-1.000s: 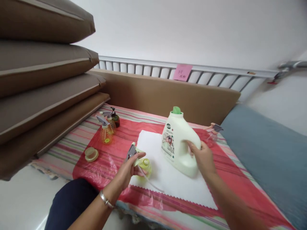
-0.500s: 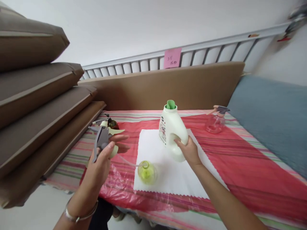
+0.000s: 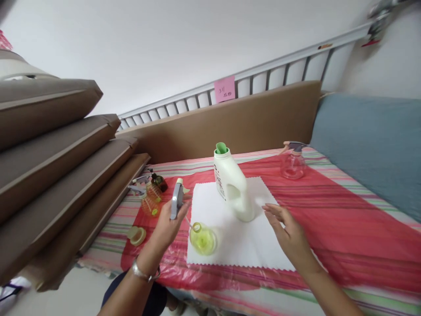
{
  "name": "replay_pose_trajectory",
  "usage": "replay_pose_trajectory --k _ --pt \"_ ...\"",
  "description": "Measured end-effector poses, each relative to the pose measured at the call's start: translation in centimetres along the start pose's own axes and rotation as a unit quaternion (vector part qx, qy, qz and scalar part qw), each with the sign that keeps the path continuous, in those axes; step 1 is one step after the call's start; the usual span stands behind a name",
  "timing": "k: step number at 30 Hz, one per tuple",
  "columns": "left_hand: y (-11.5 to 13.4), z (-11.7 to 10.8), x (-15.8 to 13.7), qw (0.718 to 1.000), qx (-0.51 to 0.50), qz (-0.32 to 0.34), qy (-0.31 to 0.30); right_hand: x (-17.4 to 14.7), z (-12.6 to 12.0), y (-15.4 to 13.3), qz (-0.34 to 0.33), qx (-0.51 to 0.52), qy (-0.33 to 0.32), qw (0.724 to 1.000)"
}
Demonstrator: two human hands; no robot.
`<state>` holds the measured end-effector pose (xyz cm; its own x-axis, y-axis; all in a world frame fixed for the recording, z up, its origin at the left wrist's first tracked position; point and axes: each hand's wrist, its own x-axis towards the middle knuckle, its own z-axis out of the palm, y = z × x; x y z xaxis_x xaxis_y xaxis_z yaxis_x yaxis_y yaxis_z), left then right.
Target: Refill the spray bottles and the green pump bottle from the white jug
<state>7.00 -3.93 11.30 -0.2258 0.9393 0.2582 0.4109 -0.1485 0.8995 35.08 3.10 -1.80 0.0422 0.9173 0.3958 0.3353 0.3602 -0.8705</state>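
A grey and pale-yellow spray trigger head (image 3: 177,199) is in my left hand (image 3: 167,224). Its thin dip tube slants down to the neck of the yellow transparent bottle (image 3: 203,240); whether the tip is inside the neck I cannot tell. That bottle stands on a white cloth (image 3: 259,245) with zigzag edges. Behind it, on the same cloth, is a large white detergent jug (image 3: 232,182) with a green piece in its mouth. My right hand (image 3: 287,230) hovers to the right of the jug, apart from it, fingers extended and holding nothing.
Orange spray bottles (image 3: 149,202) and a dark pump bottle (image 3: 159,181) stand at the left, near a round pale-yellow lid (image 3: 136,235). A pink spray bottle (image 3: 292,164) is at the right. Stacked brown cushions (image 3: 62,162) rise on the left; a brown board (image 3: 223,123) closes the back.
My right hand has let go of the jug's handle and drawn away to the right. My left hand has brought the spray head closer to the yellow bottle. The view has shifted.
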Motion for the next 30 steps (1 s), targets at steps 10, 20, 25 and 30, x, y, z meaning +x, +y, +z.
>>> replay_pose_trajectory --k 10,20,25,30 --pt "-6.8 4.9 -2.0 0.996 -0.021 -0.082 0.015 -2.2 1.7 -2.3 -0.004 0.036 -0.112 0.993" --pt "-6.8 5.0 -2.6 0.998 -0.019 -0.061 0.025 -5.9 6.6 -3.3 -0.051 0.010 -0.248 0.967" --pt "-6.9 4.7 -2.7 0.998 -0.024 -0.052 0.022 -7.2 12.2 -3.5 -0.041 -0.032 -0.247 0.968" --pt "-8.1 4.7 -2.6 0.998 -0.041 -0.044 0.030 -7.7 15.9 -3.2 -0.030 -0.033 -0.207 0.977"
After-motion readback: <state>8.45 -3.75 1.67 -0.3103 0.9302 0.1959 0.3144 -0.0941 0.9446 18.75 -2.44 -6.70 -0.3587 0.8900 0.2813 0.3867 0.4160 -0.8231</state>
